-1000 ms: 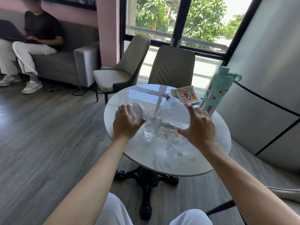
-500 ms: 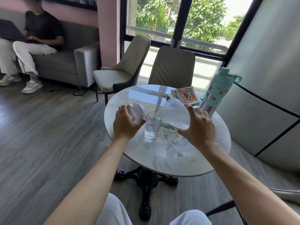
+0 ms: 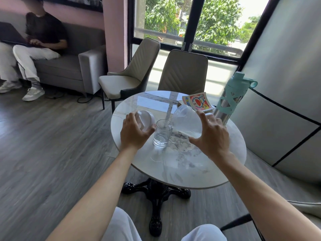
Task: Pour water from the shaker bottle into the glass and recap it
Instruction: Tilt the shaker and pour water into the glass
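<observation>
Both forearms reach forward over the round marble worktop (image 3: 199,171). The right hand (image 3: 212,136) has its fingers (image 3: 202,117) spread and wrapped around the clear shaker bottle (image 3: 186,120), which is tipped steeply to the left with its mouth just above the rim of the glass (image 3: 162,133). The glass stands upright between the 2 hands with some water in it. The left hand (image 3: 133,133) is curled around the white cap (image 3: 146,120), held just left of the glass.

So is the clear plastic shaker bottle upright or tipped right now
Tipped. The right hand holds the clear plastic shaker bottle sideways, its open mouth over the small drinking glass, water streaming in.
</observation>
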